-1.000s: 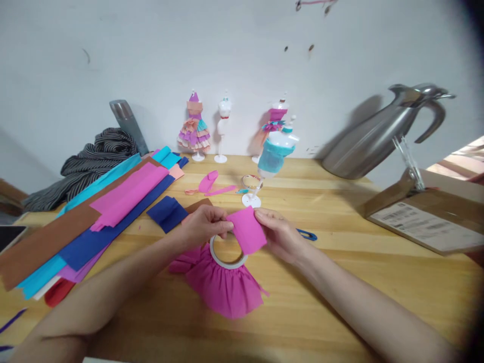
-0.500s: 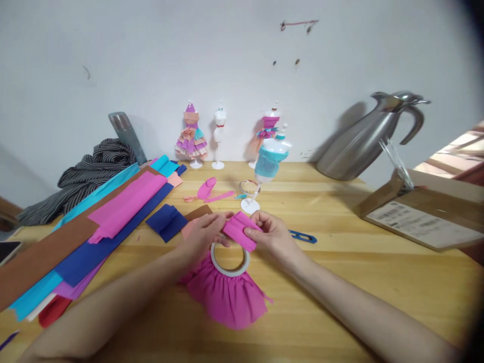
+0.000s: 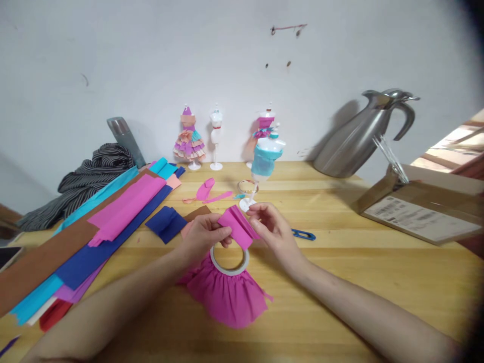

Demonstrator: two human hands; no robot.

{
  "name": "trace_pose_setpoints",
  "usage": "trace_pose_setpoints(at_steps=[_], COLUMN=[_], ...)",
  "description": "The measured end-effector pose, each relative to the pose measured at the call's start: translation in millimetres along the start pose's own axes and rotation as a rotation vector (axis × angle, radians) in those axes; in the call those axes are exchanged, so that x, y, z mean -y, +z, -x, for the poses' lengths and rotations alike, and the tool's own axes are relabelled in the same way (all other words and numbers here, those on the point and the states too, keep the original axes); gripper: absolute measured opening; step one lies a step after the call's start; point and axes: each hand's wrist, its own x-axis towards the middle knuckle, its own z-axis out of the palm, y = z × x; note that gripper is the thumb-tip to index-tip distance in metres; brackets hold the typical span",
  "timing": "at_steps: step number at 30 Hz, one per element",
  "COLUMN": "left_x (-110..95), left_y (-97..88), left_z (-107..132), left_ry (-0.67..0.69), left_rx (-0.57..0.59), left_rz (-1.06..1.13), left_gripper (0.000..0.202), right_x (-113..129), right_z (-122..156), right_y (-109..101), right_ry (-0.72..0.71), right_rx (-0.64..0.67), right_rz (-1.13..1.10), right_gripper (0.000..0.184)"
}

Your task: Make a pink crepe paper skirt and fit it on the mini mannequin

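Head view, pink paper: held up in front of the person, the small piece of pink paper (image 3: pixel 233 228) sits between both hands, above the far rim of the tape roll (image 3: pixel 230 273), its right part ridged with narrow folds.
Left hand: the left hand (image 3: pixel 204 236) pinches the near left edge, thumb on top and fingers beneath, with no gap beyond the sheet.
Right hand: the right hand (image 3: pixel 278 237) is loosely curled at the folded edge, thumb and forefinger a little apart; from where I stand, I can't tell whether it grips or just touches.
Folding: the step in hand looks like pleating the sheet.
Next fold: I'd say it calls for a steady left pinch and the right fingertips lining up the ridges before pressing.
Ruffled skirt: the gathered pink skirt (image 3: pixel 232 300) spreads on the table (image 3: pixel 295 327), just below the roll.
Blue cutter: the blue tool (image 3: pixel 304 235) lies beyond the right wrist.
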Motion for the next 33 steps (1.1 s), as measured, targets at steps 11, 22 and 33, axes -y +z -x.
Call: trace_pose_setpoints(at_steps=[11,22,33], left_x=[3.1,-8.2,-19.6], left_y=[-4.3,4.9,17.4], left_z=[-3.1,7.7,14.0], left_ry=[-0.150,-0.163,-0.113], left_rx=[-0.005,0.234,0.093], left_rz=[-0.072,0.091,-0.098], left_gripper=[0.015,0.050,0.023], right_x=[2.5,31.3,33.5], right_z=[-22.8,6.2,2.0], right_y=[-18.0,-6.3,-11.7], right_ry=[0.131,-0.118,-0.214], right_rx=[-0.060,0.098,0.258], right_rz=[-0.179,0.201,0.329], right_gripper=[0.033,0.025,0.048])
